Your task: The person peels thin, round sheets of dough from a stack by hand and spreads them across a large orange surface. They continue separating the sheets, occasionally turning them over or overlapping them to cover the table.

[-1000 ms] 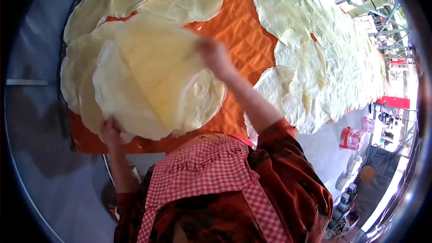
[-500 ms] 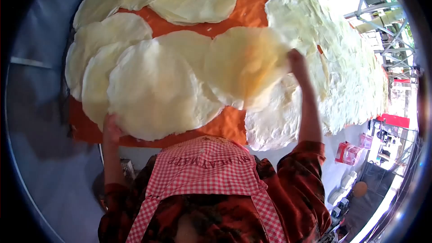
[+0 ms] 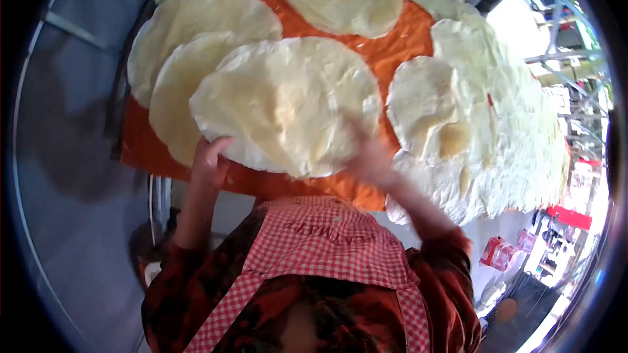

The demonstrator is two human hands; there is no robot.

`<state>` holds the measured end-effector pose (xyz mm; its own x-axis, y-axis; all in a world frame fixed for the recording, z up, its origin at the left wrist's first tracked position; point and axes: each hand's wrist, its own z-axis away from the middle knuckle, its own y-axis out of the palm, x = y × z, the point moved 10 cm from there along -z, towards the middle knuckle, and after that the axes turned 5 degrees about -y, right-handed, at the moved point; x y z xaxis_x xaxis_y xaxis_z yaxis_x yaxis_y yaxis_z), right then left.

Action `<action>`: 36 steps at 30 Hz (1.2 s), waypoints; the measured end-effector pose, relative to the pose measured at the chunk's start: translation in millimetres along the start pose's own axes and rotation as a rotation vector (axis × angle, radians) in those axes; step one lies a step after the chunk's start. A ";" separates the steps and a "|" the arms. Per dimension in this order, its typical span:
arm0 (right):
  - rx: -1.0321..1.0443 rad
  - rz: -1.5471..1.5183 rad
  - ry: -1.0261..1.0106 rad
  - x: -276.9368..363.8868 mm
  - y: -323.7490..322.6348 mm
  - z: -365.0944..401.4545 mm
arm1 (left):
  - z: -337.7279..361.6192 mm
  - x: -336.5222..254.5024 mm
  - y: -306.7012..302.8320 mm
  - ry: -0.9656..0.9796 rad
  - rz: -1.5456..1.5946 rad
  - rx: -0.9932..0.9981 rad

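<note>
Thin round pale sheets lie overlapping on an orange cloth (image 3: 288, 187). My left hand (image 3: 210, 160) is at the lower left edge of the front round sheet (image 3: 261, 91), its thumb and fingers apart and the sheet's rim beside them. Over the right part of the same group is my right hand (image 3: 367, 157), blurred by motion, so its fingers cannot be made out. Further right, one round sheet (image 3: 422, 101) rests against a wide layer of wrinkled white sheets (image 3: 510, 131).
More pale sheets (image 3: 353, 0) overlap at the back of the cloth. A grey wall or sheeting (image 3: 72, 104) stands on the left. Metal frame bars are at the upper right, and a pink-and-clear package (image 3: 500, 253) is at the lower right.
The sheet my right hand held is now down on the right, beside the white layer. My right hand has moved left to the front group. The view has shifted.
</note>
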<state>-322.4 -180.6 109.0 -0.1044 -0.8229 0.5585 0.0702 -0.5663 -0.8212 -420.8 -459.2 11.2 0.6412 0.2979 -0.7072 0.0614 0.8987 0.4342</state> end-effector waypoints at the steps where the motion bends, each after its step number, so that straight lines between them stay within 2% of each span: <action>1: -0.028 -0.213 -0.325 68.7 14.5 -8.3 | 0.4 -6.6 17.9 0.019 0.001 0.018; 2: -0.034 -0.300 -0.335 90.3 36.1 -15.4 | -1.0 -13.9 38.9 0.044 0.002 0.042; 3: -0.190 -0.171 -0.384 103.5 44.0 -27.5 | -1.2 -20.9 56.1 0.077 0.032 0.064; 4: -0.085 -0.131 -0.291 105.4 49.4 -49.4 | -5.8 -27.0 65.8 0.089 0.080 0.108; 5: -0.218 -0.100 -0.351 101.2 41.4 -70.9 | -9.3 -33.6 69.3 0.096 0.125 0.142; 6: -0.106 -0.115 -0.275 95.3 31.1 -96.9 | -12.3 -40.0 74.5 0.105 0.171 0.171; 7: -0.223 -0.184 -0.369 89.1 6.9 -118.9 | -4.7 -58.1 93.1 0.169 0.207 0.248; 8: -0.239 -0.225 -0.402 73.4 -20.7 -142.7 | 1.3 -71.8 98.7 0.236 0.168 0.232; 9: -0.182 -0.446 -0.248 59.6 -67.5 -144.7 | 8.5 -83.0 101.6 0.301 0.129 0.212; 10: -0.272 -0.438 -0.280 33.8 -107.6 -159.1 | 13.9 -90.2 102.0 0.366 0.093 0.187; 11: -0.329 -0.697 0.006 -5.2 -140.8 -157.1 | 12.7 -88.7 95.6 0.368 0.062 0.148; 12: -0.395 -0.564 0.031 -12.2 -189.0 -140.6 | 7.0 -79.1 82.9 0.340 0.037 0.099; 13: -0.480 -0.747 -0.047 -84.7 -207.7 -155.4 | -1.7 -65.8 67.3 0.314 0.012 0.047; 14: -0.627 -0.686 -0.025 -108.0 -239.5 -136.8 | -7.6 -51.9 54.4 0.289 -0.013 -0.010; 15: -0.739 -0.652 -0.073 -165.6 -258.5 -130.6 | -8.8 -39.9 47.4 0.265 -0.028 -0.037; 16: -0.735 -0.642 0.158 -210.8 -267.8 -119.7 | -7.7 -27.8 40.1 0.239 -0.047 -0.067; 18: -0.842 -0.687 0.074 -283.1 -271.5 -98.4 | -8.5 0.9 24.7 0.176 -0.082 -0.124; 20: -0.899 -0.635 0.307 -346.8 -250.5 -70.9 | -12.4 28.5 13.5 0.109 -0.120 -0.166; 22: -1.007 0.049 0.595 -481.9 -203.5 -34.7 | -9.4 43.8 11.7 0.140 -0.131 -0.163; 23: -0.923 -0.353 0.618 -479.7 -162.9 -25.7 | -8.8 53.8 6.0 0.143 -0.152 -0.160; 24: -0.824 -0.751 0.619 -437.7 -119.0 -28.0 | -9.9 58.0 5.3 0.154 -0.171 -0.154; 25: -0.782 -1.103 0.522 -398.2 -81.6 -45.2 | -11.0 60.6 7.0 0.131 -0.155 -0.177; 26: -0.579 -1.168 0.514 -340.2 -55.7 -70.9 | -5.8 64.1 9.2 0.099 -0.140 -0.205; 28: -0.433 -1.165 0.388 -267.5 -21.7 -124.9 | 0.4 69.6 11.9 0.046 -0.157 -0.246; 29: -0.362 -0.863 0.247 -256.9 -17.3 -154.4 | 1.1 71.2 14.0 0.030 -0.181 -0.258; 31: -0.401 -0.976 0.286 -256.1 1.6 -200.1 | 5.2 66.5 20.3 0.029 -0.220 -0.268; 33: -0.574 -1.796 0.664 -257.1 43.7 -225.2 | 13.7 56.0 28.5 0.060 -0.239 -0.263; 36: -0.646 -2.108 0.669 -252.4 59.1 -246.4 | 24.2 62.4 6.6 0.037 -0.154 -0.301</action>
<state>-536.3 5.1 -109.3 0.2096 0.8949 0.3939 -0.7405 -0.1178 0.6616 -361.9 -442.4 -16.6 0.6135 0.1583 -0.7737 -0.0767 0.9870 0.1410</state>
